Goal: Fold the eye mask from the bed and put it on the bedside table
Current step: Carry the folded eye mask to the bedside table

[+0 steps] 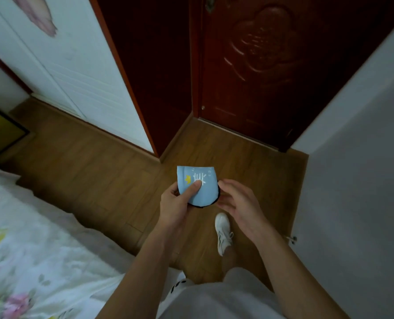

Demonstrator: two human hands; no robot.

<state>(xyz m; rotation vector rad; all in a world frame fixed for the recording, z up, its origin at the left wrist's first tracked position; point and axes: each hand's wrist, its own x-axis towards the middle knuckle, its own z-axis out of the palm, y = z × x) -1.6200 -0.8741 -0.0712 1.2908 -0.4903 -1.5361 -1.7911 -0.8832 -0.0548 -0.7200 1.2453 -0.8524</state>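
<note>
Eye mask (200, 188): held in mid-air above the wooden floor (94, 171), in front of the person and clear of the bed (30, 245); one only.
Left hand (176, 204): pinches the mask's left half, thumb pressed flat on the blue face over the white print, the other fingers hidden behind the cloth.
Right hand (237, 201): just beside the mask's right edge; the fingers (224, 184) are loosely curled and spread, their tips at or very near the black rim. Whether they touch it cannot be told; they clasp nothing that shows.
Mask shape: doubled over into a rounded half, straight along the top, curved along the bottom.
Mask material: soft pale blue cloth with a white character, a small yellow mark and tiny "z" letters; a black edging shows along the lower curve.
Floor: brown wood-grain planks, smooth, in long boards.
Bed: at lower left, covered in white cloth printed with pink and yellow flowers, softly rumpled.
Door (272, 65): dark red-brown wood with a carved flower relief, shut, straight ahead.
Wardrobe (71, 65): white panelled front with red-brown trim, at left.
Wall (361, 157): plain grey-white, at right.
Shoe (223, 233): one white trainer visible on the floor below the right hand.
Hands counted: two, both bare.
</note>
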